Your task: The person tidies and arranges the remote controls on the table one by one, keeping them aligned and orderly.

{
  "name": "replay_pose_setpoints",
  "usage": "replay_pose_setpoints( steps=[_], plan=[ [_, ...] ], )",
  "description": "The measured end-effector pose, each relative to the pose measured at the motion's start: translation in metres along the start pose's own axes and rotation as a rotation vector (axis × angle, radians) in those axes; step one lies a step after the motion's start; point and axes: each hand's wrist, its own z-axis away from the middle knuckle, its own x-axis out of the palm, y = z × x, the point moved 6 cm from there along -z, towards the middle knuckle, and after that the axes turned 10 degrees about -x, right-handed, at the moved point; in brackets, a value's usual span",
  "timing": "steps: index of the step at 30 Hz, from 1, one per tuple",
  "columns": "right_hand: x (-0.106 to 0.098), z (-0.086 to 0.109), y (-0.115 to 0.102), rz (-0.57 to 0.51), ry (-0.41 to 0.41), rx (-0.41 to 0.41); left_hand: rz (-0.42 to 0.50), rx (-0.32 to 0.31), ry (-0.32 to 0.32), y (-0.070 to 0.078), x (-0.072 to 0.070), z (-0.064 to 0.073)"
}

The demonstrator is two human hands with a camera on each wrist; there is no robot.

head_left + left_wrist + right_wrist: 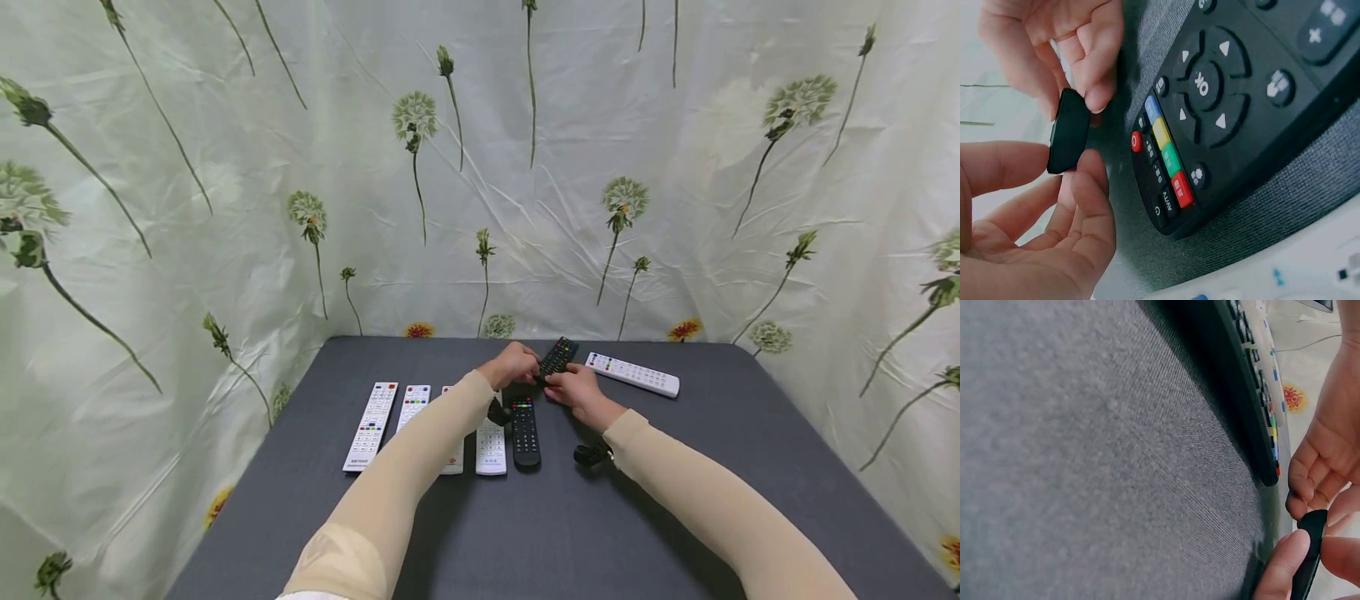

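Both hands meet at the far middle of the table around a black remote control. My left hand pinches its near end from the left, and my right hand pinches it from the right. The left wrist view shows the remote's dark narrow end between the fingertips of both hands; its keys are hidden there. Just nearer than the hands, a second black remote lies face up, its coloured keys at the far end. Left of it, a white remote lies partly under my left wrist.
Further left are a white remote, another white remote and one mostly covered by my left forearm. At the far right a white remote lies slanted on the dark grey table. A flowered curtain hangs behind.
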Motion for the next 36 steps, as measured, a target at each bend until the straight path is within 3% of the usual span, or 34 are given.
replay_pose_setpoints(
  steps=[6, 13, 19, 28, 36],
  plan=[
    [-0.003, 0.007, 0.0, 0.02, -0.05, 0.044, 0.001, -0.042, -0.042, -0.004, 0.003, 0.005],
    [-0.007, 0.015, -0.008, -0.004, -0.109, 0.059, 0.0, -0.03, -0.038, 0.0, 0.01, 0.017],
    [-0.009, 0.024, -0.017, 0.068, -0.169, -0.002, 0.024, -0.018, -0.046, 0.006, 0.015, 0.028],
    [-0.017, 0.04, -0.022, 0.239, -0.247, -0.088, 0.146, -0.025, -0.004, 0.006, 0.019, 0.04],
    [-0.02, 0.052, -0.024, 0.304, -0.304, -0.145, 0.214, 0.024, 0.015, 0.003, 0.017, 0.053]
  ],
)
